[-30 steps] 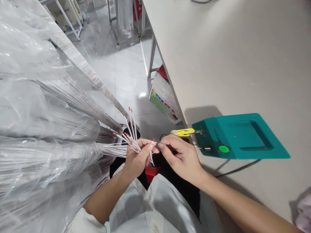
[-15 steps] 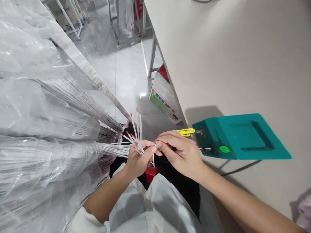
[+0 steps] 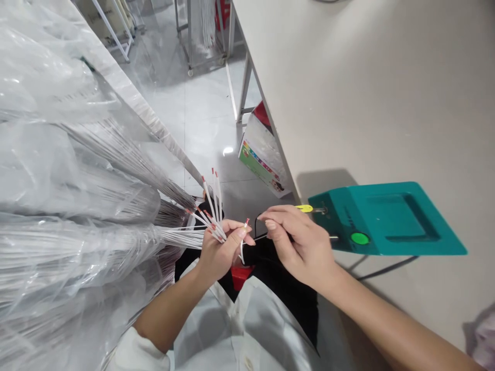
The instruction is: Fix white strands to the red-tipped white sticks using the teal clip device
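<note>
My left hand (image 3: 223, 248) is closed around a bundle of white wires (image 3: 217, 198) with red tips. Between its thumb and forefinger one white wire (image 3: 242, 250) is pinched, its red end standing up above the thumb. To the right, apart from it, is my right hand (image 3: 299, 242), fingers curled and thumb close to the forefinger. Whatever its fingertips hold, if anything, is too small to tell. A thin dark curved line (image 3: 256, 225) shows beside those fingertips. Just beyond this hand stands a teal device (image 3: 394, 219) with a green round button (image 3: 360, 238) and a yellow piece (image 3: 304, 208) at its front.
Plastic-wrapped bundles of white wires (image 3: 77, 252) fill the left side. The teal device rests on a pale table (image 3: 367, 103), its dark cable (image 3: 386, 268) running underneath. A printed box (image 3: 263, 159) stands on the floor below the table edge. Wheeled metal racks (image 3: 189, 46) are farther back.
My right hand has drawn away to the right from my left hand, where the fingertips met. The red tip of the pinched wire now shows above my left thumb.
</note>
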A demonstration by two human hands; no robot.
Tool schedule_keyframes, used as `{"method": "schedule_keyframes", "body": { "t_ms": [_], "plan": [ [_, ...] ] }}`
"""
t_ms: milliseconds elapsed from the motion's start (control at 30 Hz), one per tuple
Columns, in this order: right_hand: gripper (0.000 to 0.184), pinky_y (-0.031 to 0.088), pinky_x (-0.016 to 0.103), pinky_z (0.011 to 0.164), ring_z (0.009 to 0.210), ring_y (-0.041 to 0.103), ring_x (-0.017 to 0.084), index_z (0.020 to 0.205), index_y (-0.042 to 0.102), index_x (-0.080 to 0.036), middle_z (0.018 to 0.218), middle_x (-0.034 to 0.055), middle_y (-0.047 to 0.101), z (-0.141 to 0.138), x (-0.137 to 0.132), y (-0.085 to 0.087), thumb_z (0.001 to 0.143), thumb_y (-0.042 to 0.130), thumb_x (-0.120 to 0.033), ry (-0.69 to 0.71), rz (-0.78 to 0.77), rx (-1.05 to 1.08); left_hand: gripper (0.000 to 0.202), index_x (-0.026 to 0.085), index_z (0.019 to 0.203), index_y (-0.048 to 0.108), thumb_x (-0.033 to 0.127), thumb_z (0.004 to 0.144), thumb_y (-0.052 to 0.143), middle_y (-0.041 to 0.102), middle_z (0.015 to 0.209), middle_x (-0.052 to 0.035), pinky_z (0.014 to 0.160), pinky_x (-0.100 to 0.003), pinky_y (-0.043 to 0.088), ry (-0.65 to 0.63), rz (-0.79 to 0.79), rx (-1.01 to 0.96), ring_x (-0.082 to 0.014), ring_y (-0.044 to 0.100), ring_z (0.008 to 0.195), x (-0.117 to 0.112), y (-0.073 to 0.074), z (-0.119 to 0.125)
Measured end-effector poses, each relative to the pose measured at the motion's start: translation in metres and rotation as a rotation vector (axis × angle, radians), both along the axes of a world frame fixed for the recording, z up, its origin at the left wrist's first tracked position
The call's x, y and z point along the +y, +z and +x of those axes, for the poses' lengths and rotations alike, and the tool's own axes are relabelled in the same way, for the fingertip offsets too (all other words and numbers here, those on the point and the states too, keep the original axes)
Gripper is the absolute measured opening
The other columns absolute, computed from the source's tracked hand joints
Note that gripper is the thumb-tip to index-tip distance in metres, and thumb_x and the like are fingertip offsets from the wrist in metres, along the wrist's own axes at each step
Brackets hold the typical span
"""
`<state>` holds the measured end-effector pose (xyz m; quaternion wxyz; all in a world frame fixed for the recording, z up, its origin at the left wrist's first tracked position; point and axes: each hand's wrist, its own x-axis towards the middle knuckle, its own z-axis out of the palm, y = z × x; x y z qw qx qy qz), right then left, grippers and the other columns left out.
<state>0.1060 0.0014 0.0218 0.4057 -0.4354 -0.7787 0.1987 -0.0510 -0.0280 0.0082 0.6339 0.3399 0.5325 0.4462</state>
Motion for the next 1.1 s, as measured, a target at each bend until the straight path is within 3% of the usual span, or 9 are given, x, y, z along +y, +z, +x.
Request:
{"method": "schedule_keyframes", "body": {
  "t_ms": [100, 200, 500, 633, 733, 833, 900, 1000, 1100],
  "plan": [
    [0.012, 0.051, 0.029, 0.069, 0.079, 0.062, 0.016, 0.090, 0.062, -0.019, 0.087, 0.0069, 0.065, -0.005, 0.003, 0.004, 0.084, 0.052, -0.020, 0.071, -0.223, 0.145, 0.028, 0.012, 0.076, 0.063, 0.039, 0.077, 0.059, 0.060, 0.055, -0.0001, 0.036, -0.019, 0.023, -0.038, 0.033, 0.035, -0.0023, 0.032, 0.035, 0.000, 0.000, 0.000],
    [0.009, 0.049, 0.027, 0.062, 0.069, 0.061, 0.015, 0.078, 0.063, -0.019, 0.074, 0.0037, 0.066, -0.011, 0.005, 0.002, 0.082, 0.056, -0.023, 0.113, -0.356, 0.236, 0.030, 0.011, 0.070, 0.062, 0.040, 0.079, 0.057, 0.049, 0.044, 0.0036, 0.037, -0.019, 0.023, -0.100, 0.055, 0.066, -0.0030, 0.032, 0.035, 0.000, 0.001, 0.000],
    [0.022, 0.043, 0.026, 0.055, 0.056, 0.052, 0.012, 0.066, 0.056, -0.019, 0.061, 0.0010, 0.057, -0.008, 0.001, -0.001, 0.085, 0.052, -0.029, 0.049, -0.421, 0.201, 0.029, 0.012, 0.079, 0.061, 0.041, 0.077, 0.058, 0.062, 0.060, -0.0005, 0.035, -0.018, 0.024, -0.015, 0.005, -0.041, -0.0018, 0.033, 0.034, -0.004, -0.007, 0.002],
    [0.018, 0.045, 0.026, 0.055, 0.057, 0.054, 0.012, 0.083, 0.059, -0.017, 0.073, 0.0032, 0.060, -0.005, -0.002, -0.002, 0.086, 0.050, -0.033, -0.012, -0.492, 0.239, 0.027, 0.013, 0.082, 0.061, 0.040, 0.077, 0.059, 0.064, 0.064, -0.0013, 0.036, -0.018, 0.026, -0.007, -0.017, -0.080, -0.0017, 0.033, 0.035, -0.004, -0.006, 0.000],
    [0.023, 0.047, 0.025, 0.053, 0.061, 0.058, 0.012, 0.099, 0.059, -0.018, 0.090, 0.0064, 0.064, -0.008, 0.000, -0.001, 0.083, 0.054, -0.034, 0.043, -0.512, 0.313, 0.025, 0.013, 0.078, 0.061, 0.038, 0.078, 0.058, 0.062, 0.061, -0.0002, 0.036, -0.018, 0.027, -0.033, -0.009, -0.081, -0.0018, 0.034, 0.036, -0.003, -0.005, 0.000],
    [0.011, 0.048, 0.024, 0.057, 0.065, 0.060, 0.012, 0.083, 0.063, -0.018, 0.079, 0.0042, 0.065, -0.010, 0.004, 0.002, 0.083, 0.054, -0.025, 0.144, -0.356, 0.224, 0.028, 0.012, 0.070, 0.061, 0.039, 0.079, 0.058, 0.056, 0.052, 0.0017, 0.036, -0.018, 0.026, -0.063, 0.009, -0.049, -0.0021, 0.033, 0.035, -0.002, -0.002, 0.000],
    [0.015, 0.048, 0.024, 0.062, 0.068, 0.061, 0.013, 0.077, 0.062, -0.016, 0.075, 0.0047, 0.065, -0.010, 0.005, 0.002, 0.085, 0.050, -0.018, 0.165, -0.136, 0.077, 0.030, 0.012, 0.068, 0.061, 0.040, 0.079, 0.057, 0.054, 0.049, 0.0024, 0.036, -0.018, 0.027, -0.076, 0.026, 0.009, -0.0027, 0.034, 0.035, -0.002, 0.000, 0.000],
    [0.015, 0.046, 0.026, 0.061, 0.070, 0.061, 0.015, 0.083, 0.063, -0.013, 0.081, 0.0085, 0.067, -0.005, 0.006, -0.001, 0.085, 0.048, -0.015, 0.125, 0.255, -0.245, 0.024, 0.013, 0.073, 0.063, 0.034, 0.080, 0.055, 0.050, 0.048, 0.0042, 0.038, -0.018, 0.029, -0.106, 0.052, 0.138, -0.0040, 0.037, 0.036, -0.002, 0.005, 0.000],
    [0.017, 0.043, 0.027, 0.058, 0.065, 0.060, 0.015, 0.086, 0.063, -0.013, 0.082, 0.0081, 0.067, 0.000, 0.006, -0.003, 0.086, 0.047, -0.018, 0.119, 0.401, -0.460, 0.016, 0.015, 0.080, 0.065, 0.026, 0.079, 0.054, 0.048, 0.048, 0.0055, 0.041, -0.018, 0.032, -0.133, 0.056, 0.283, -0.0058, 0.042, 0.041, -0.001, 0.007, 0.001]
  ]
}}
